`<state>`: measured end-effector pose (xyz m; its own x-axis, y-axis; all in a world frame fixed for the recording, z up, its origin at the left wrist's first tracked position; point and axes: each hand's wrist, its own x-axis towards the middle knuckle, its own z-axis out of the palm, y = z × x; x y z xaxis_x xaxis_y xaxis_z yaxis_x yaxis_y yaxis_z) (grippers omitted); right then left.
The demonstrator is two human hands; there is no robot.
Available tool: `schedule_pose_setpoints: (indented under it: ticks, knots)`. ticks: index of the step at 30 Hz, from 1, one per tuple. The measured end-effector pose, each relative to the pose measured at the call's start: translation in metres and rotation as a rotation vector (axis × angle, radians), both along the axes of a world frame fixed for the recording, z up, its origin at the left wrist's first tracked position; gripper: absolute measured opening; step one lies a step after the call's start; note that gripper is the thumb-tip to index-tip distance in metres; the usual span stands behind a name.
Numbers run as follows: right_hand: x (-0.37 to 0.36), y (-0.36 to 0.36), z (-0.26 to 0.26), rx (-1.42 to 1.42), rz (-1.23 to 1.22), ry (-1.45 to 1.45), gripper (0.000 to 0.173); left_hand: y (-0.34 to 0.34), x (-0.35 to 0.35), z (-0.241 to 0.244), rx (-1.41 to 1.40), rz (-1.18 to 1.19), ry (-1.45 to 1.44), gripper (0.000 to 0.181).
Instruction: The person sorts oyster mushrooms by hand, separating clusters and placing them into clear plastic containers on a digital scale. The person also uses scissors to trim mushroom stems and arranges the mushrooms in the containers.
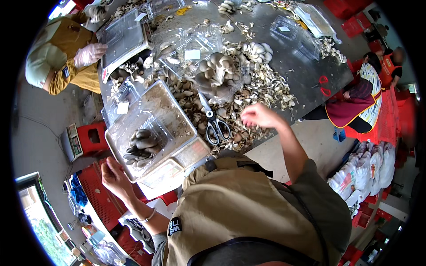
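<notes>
My left hand is beside the near left corner of a weighing scale's metal tray. Its fingers are bent, and I see nothing held. On that tray rests a clear plastic punnet with a cluster of dark grey oyster mushrooms. My right hand, fingers loosely curled, hovers above a heap of mushroom trimmings; whether it pinches a small piece is unclear. Between the scale and that hand lie black-handled scissors. Beyond them, a large oyster mushroom cluster sits on the heap.
Across the table's left side, a co-worker's gloved hand touches another scale. Red-handled scissors lie near the table's right edge. Empty punnets are at the far right. Another person in an apron is beyond the right edge. Red crates stand below left.
</notes>
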<state>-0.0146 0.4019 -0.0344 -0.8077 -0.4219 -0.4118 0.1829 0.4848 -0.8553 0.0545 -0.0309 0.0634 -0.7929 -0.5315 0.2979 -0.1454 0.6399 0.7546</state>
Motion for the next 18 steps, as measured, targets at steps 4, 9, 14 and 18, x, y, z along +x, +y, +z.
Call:
schedule_pose_setpoints:
  ticks: [4,9,14,18]
  knots:
    - [-0.046,0.051,-0.002,0.041,-0.365,0.17,0.011,0.05,-0.011,0.0,0.051,-0.178,-0.113,0.027]
    - [-0.112,0.058,0.005,-0.234,-0.436,0.275,0.013,0.131,-0.04,0.0,0.96,-0.499,-0.303,0.023]
    - [-0.181,0.005,0.026,-0.049,-0.018,0.412,0.044,0.179,-0.091,-0.035,1.032,-0.569,-0.307,0.04]
    - [-0.221,-0.026,0.016,0.12,0.285,0.41,0.07,0.187,-0.129,-0.081,0.716,-0.473,-0.286,0.045]
